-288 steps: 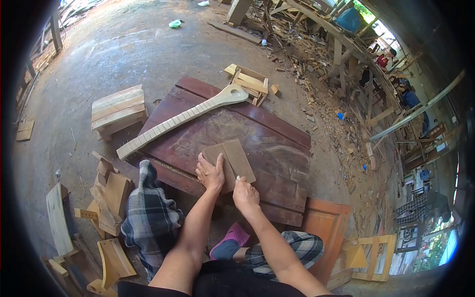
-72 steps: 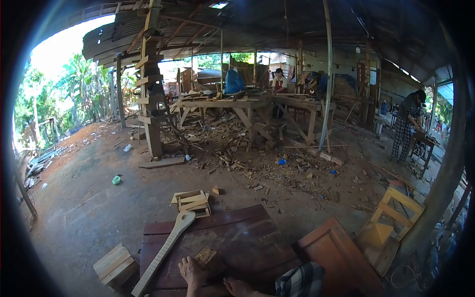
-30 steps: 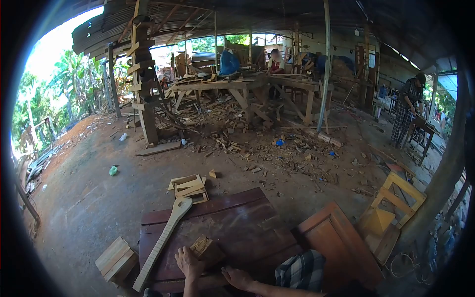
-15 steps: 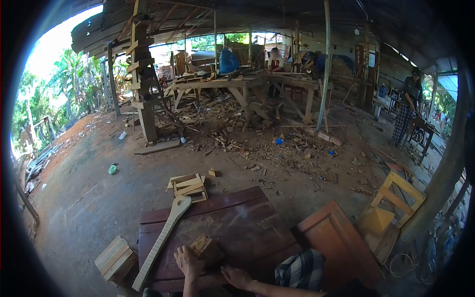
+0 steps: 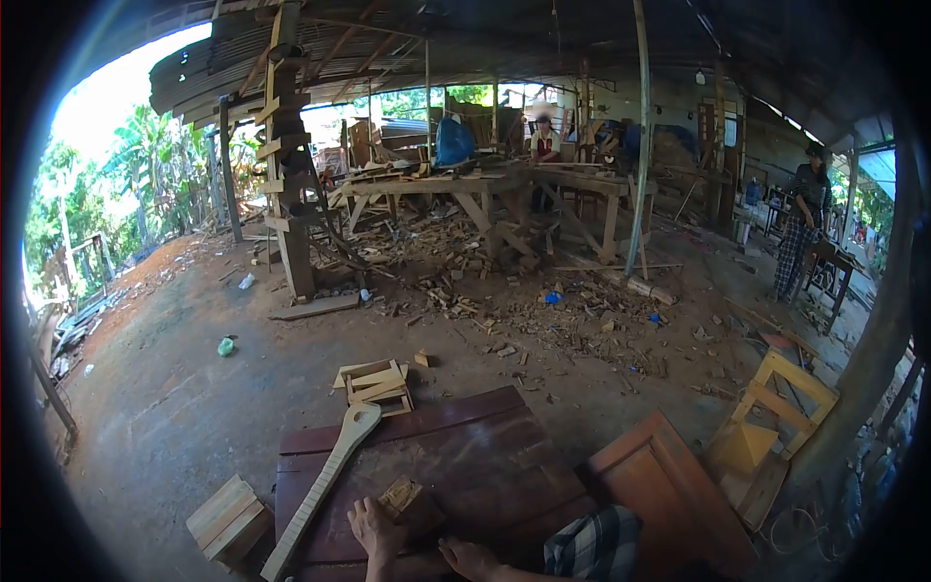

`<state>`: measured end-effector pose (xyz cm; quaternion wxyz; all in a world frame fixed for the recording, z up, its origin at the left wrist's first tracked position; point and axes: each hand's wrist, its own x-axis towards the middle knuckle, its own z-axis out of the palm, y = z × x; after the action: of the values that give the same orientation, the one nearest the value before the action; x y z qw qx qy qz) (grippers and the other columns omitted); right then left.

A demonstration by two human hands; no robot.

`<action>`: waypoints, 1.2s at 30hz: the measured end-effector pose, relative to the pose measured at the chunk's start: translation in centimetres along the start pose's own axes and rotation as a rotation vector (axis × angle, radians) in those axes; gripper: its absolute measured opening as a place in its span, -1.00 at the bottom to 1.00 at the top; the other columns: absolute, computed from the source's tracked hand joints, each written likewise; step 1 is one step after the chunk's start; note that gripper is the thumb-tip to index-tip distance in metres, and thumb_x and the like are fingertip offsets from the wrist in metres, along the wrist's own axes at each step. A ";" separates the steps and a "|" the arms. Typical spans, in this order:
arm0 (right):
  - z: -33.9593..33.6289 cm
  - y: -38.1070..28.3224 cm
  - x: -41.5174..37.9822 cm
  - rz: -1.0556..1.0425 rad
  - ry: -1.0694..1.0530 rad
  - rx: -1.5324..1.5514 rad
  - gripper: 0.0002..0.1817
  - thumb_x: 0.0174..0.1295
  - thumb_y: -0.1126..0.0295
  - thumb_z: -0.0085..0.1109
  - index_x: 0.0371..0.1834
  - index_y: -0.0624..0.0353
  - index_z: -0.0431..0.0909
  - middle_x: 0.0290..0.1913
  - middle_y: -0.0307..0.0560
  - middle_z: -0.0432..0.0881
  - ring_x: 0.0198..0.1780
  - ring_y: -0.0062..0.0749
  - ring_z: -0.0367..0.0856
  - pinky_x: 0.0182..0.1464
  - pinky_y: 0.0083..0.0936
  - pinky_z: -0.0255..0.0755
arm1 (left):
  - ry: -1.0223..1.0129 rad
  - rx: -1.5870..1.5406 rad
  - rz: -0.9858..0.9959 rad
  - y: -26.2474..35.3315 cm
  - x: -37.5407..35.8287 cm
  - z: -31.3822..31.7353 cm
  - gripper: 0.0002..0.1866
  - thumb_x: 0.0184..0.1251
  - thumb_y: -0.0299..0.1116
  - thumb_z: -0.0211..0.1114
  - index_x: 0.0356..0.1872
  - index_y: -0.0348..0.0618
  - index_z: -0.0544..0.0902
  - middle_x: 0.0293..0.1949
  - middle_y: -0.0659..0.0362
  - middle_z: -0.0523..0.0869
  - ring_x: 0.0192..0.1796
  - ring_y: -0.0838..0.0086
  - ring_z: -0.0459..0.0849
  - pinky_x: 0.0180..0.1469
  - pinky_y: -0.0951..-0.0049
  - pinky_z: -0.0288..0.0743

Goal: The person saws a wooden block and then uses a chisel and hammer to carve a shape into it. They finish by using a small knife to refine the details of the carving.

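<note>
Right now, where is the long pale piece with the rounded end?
In the lower left of the head view, the long pale piece lies on the dark red panel, left of the left hand, its rounded end near the small wooden frame.

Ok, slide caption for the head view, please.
Left hand against a wooden block, right hand close by, over a dark red panel.

An open-sided woodworking workshop: wood scraps (image 5: 451, 299) litter the floor (image 5: 175, 417) below a cluttered desk (image 5: 436, 185), under a corrugated roof (image 5: 208, 76).
</note>
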<state>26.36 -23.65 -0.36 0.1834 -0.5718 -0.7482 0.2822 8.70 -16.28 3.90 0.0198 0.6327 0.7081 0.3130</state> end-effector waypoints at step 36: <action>-0.7 -0.7 0.3 0.033 0.120 0.079 -0.65 0.49 0.18 -0.15 -0.04 0.27 0.48 -0.13 0.23 0.61 -0.09 0.17 0.60 -0.12 -0.03 0.47 | 0.021 0.000 0.040 1.0 0.8 0.4 -0.50 -0.34 -0.30 0.50 -0.26 -0.19 0.53 -0.21 0.02 0.57 -0.09 0.07 0.51 -0.02 0.17 0.41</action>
<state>26.13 -23.40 0.59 0.2456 -0.5923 -0.7145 0.2799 9.57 -15.41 4.31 0.0061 0.6434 0.6953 0.3201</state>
